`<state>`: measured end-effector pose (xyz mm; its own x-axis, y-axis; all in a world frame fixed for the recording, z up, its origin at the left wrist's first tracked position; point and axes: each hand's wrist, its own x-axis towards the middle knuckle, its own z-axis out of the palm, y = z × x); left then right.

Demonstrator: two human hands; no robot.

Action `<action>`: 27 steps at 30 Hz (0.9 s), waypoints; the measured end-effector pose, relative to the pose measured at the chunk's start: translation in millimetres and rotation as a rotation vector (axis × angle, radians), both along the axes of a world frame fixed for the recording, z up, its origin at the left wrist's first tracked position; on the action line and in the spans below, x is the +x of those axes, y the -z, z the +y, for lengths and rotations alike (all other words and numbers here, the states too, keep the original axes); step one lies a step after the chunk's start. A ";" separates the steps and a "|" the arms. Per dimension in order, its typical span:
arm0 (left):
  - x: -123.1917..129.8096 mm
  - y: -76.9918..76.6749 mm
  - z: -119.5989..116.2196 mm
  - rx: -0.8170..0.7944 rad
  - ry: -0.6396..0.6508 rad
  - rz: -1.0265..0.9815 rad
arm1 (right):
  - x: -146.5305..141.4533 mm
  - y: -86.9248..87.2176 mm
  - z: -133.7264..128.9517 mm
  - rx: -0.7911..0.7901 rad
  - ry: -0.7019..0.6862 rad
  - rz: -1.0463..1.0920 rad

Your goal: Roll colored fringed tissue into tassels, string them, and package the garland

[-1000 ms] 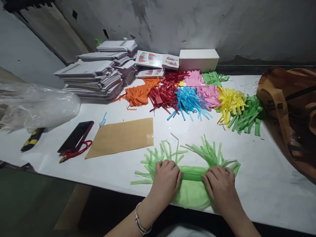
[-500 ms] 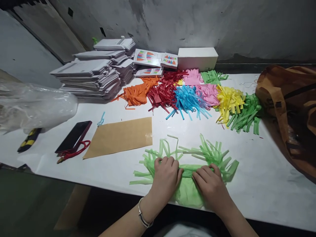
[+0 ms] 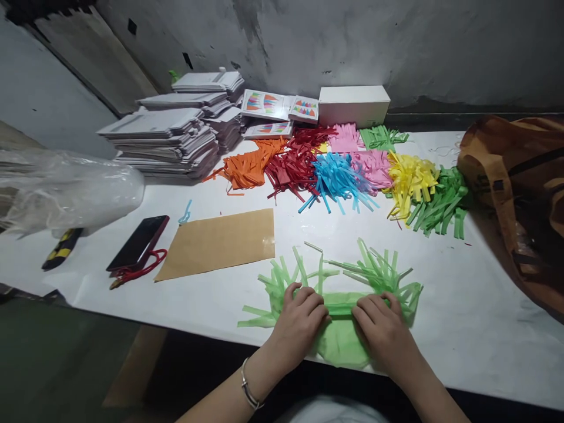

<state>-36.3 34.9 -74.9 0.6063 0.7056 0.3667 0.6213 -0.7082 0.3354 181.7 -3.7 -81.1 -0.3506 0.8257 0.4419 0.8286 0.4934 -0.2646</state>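
A sheet of light green tissue paper (image 3: 343, 343) with cut fringe at both ends lies at the table's near edge, its middle folded into a narrow band. My left hand (image 3: 299, 320) is closed on the left part of that band, fingers curled over it. Gripping the right part is my right hand (image 3: 383, 323), also closed, with the thumb hidden beneath. A short stretch of the folded band shows between the two hands. Loose green strips fan out beyond both hands, toward the back and sides.
Brown paper (image 3: 220, 244) and a phone (image 3: 137, 244) with a red cord lie left. Behind are fringed tissue bundles (image 3: 339, 176) in several colours, stacked white packets (image 3: 163, 138) and a white box (image 3: 353, 106). A brown bag (image 3: 502, 176) stands right; clear plastic wrap (image 3: 97, 188) lies far left.
My hands have shifted slightly on the folded band, the left one to the right with fingers more curled. The fringe strips at the left have moved. The whole view has shifted a little.
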 end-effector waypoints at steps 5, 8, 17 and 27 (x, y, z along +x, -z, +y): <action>2.5 -6.8 -4.2 -0.116 -0.108 0.029 | 16.7 -1.2 -5.4 -0.065 0.144 0.030; 12.0 -11.4 -2.8 -0.158 -0.235 0.125 | 15.2 -0.2 -2.0 -0.100 0.240 -0.045; 21.5 -11.6 1.6 -0.100 -0.297 0.261 | 4.1 -10.1 8.1 -0.006 0.152 -0.026; 12.1 -9.1 3.9 0.007 -0.046 0.076 | -15.6 -2.3 18.2 0.035 -0.044 0.017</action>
